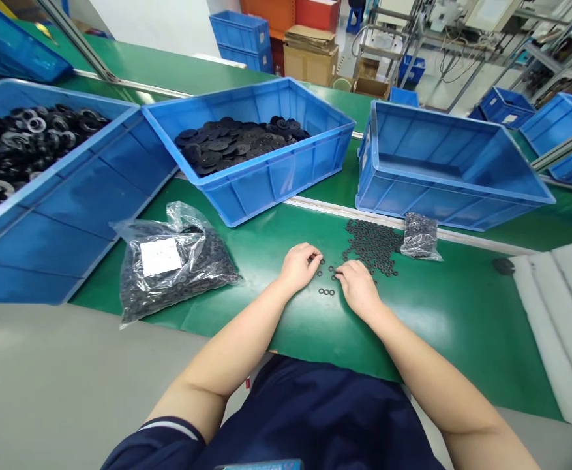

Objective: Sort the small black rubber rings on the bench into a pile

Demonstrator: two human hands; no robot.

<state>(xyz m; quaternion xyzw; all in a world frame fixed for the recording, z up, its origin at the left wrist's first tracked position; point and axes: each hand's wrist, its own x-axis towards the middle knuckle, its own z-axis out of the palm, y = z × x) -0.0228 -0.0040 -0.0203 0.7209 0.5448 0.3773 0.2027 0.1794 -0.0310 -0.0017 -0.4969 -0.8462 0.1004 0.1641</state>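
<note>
My left hand [299, 269] rests on the green tabletop with fingers curled and thumb drawn in. A dark bit of a small black ring shows between its fingertips. Opposite it, my right hand [359, 286] is closed in a pinch; what its fingertips hold is too small to make out. A few loose rings lie in the gap between the hands. Nearer my body, three black rings [326, 292] sit side by side in a short row. Just beyond my right hand spreads a pile of small black rings [374, 243].
A small clear bag of dark parts [421, 236] lies right of the pile. At left stands a large clear bag [173, 274] with a white label. Blue bins [276, 176] line the back, two holding black parts. White foam sheets [554, 326] edge the right side.
</note>
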